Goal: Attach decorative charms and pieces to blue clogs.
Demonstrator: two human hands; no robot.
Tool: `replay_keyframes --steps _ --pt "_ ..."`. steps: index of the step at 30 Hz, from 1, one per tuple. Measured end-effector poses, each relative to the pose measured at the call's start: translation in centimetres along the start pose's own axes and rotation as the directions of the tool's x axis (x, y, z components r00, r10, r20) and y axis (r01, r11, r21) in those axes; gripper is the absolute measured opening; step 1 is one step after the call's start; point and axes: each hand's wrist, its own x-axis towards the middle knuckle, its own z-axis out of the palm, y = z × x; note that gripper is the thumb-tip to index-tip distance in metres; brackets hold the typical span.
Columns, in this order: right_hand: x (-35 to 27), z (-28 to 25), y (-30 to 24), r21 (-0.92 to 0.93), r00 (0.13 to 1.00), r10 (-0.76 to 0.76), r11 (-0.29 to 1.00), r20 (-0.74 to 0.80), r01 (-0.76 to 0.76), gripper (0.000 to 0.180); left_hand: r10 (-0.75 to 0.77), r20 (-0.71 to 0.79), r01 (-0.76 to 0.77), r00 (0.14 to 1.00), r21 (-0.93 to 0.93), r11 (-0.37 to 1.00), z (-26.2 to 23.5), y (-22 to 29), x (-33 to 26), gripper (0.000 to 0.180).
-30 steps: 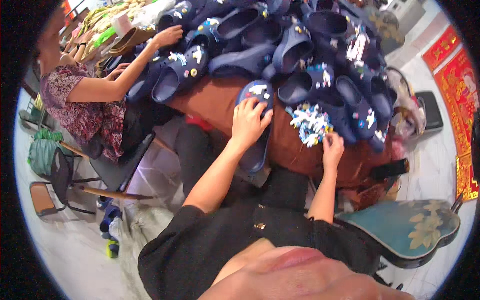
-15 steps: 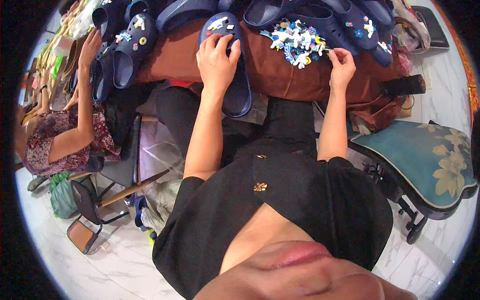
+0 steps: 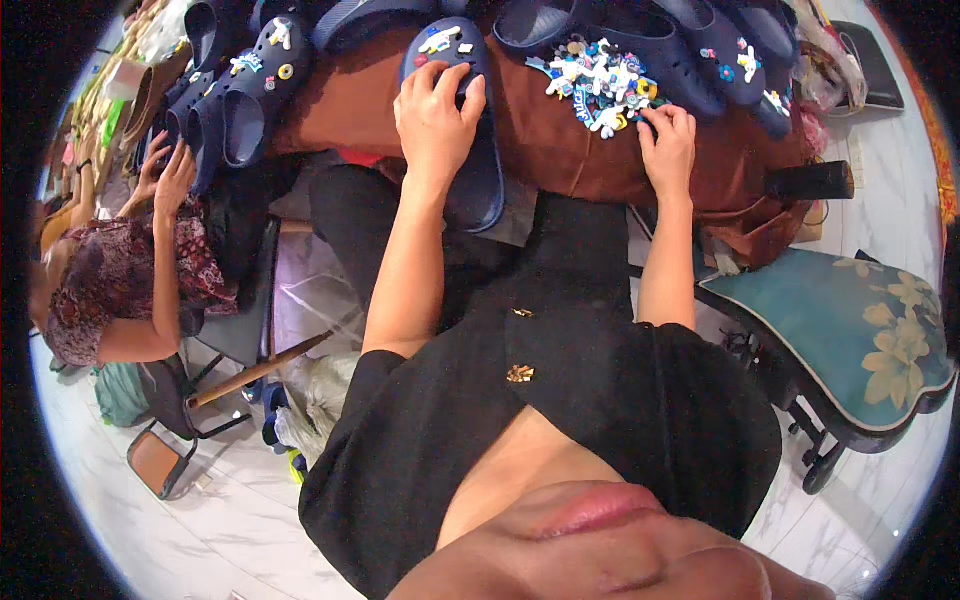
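Note:
A navy clog (image 3: 484,180) lies toe-away at the near edge of the brown-covered surface, with a few small charms on its toe, one white and one red. My left hand (image 3: 436,120) rests over its upper, fingers curled onto the holes and gripping it. Right of the clog is a heap of shoe charms (image 3: 604,82) in white, blue, yellow and black. At the heap's near right edge my right hand (image 3: 670,150) is closed, thumb and fingertips together; whatever is between them is too small to make out.
More navy clogs (image 3: 262,95) with charms stand at the left, and others (image 3: 715,60) at the back right. A person (image 3: 150,270) in a patterned top works at the left. A dark cylindrical object (image 3: 810,181) sits at the right edge, near a teal floral cushion (image 3: 840,330) on a chair.
My right hand has moved slightly down and left against the heap, its fingers more curled. My left hand stays on the clog. The other person's hands have lowered.

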Motion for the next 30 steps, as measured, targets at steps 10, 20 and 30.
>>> replay_keyframes --steps 10,20,30 --pt "0.5 0.2 -0.6 -0.113 0.993 -0.114 0.987 -0.018 0.111 0.014 0.002 -0.044 -0.003 0.999 -0.016 1.000 -0.1 0.0 -0.2 0.024" --pt "0.5 -0.8 -1.3 0.332 0.963 0.265 0.914 -0.058 -0.231 0.009 0.003 -0.062 -0.004 0.998 -0.023 1.000 -0.4 0.2 -0.2 0.024" --pt "3.2 4.1 -9.2 0.906 0.924 0.321 0.292 0.210 -0.307 0.013 -0.026 -0.158 0.010 0.987 -0.097 0.995 -0.1 -0.1 -1.0 0.030"
